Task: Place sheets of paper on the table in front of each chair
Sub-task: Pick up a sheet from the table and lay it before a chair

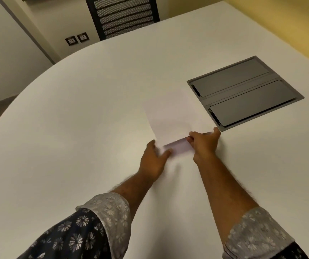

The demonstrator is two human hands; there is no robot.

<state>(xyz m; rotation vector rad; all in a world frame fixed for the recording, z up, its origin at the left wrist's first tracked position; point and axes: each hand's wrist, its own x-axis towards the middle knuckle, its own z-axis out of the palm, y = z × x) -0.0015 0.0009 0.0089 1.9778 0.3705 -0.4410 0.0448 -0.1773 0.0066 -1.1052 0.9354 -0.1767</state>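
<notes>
We are reaching with both hands over the white round table (75, 118) and handling a sheet of paper (170, 113) that is lying flat on it, just beside the grey flip-lid cable box (247, 94) set into the tabletop. Our right hand (205, 144) is pinching the near edge of the sheet between thumb and fingers, with the other fingers curled. Our left hand (153, 159) is touching the near left corner with the fingers half spread; the blur there is hiding whether it is really gripping or only pressing, so we cannot tell.

We are judging that this is the step of taking or setting one sheet, and no sheet is lying yet in front of the mesh-back chair (123, 15) at the far edge. The next move is probably calling for a clean hold on the thin edge, then carrying the sheet to the place before a chair and letting it lie flat.

The right edge of the paper is coming very near to the cable box frame, so sliding that way is risking a catch on the frame. To the left and toward the chair, the tabletop is giving wide open room, up to its curved rim.
</notes>
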